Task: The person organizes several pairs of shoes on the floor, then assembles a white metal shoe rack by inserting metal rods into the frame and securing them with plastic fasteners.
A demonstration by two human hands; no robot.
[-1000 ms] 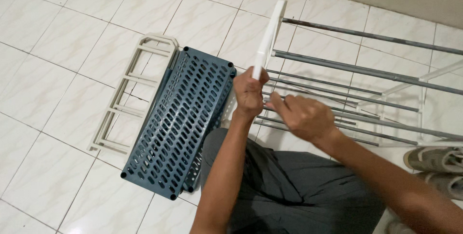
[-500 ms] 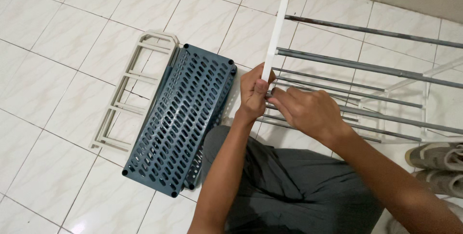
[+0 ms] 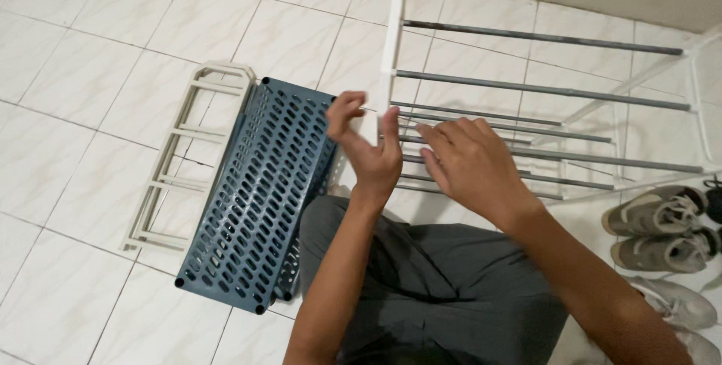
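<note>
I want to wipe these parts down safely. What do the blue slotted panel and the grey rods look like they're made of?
The blue slotted panel looks like moulded plastic with a matte finish: uniform colour, regular oval slots, black caps at the corners. The grey rods look like metal tubes, dull grey and very straight; darker patches on the top rod may be rust or wear. They join a white side bar, probably plastic.

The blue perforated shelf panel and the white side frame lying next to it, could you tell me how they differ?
The blue perforated shelf panel is a broad slab full of oval slots; the white side frame is an open ladder of thin bars. The panel is dark blue, the frame off-white. The panel's edge overlaps the frame. Both lie flat on the tiled floor.
</note>
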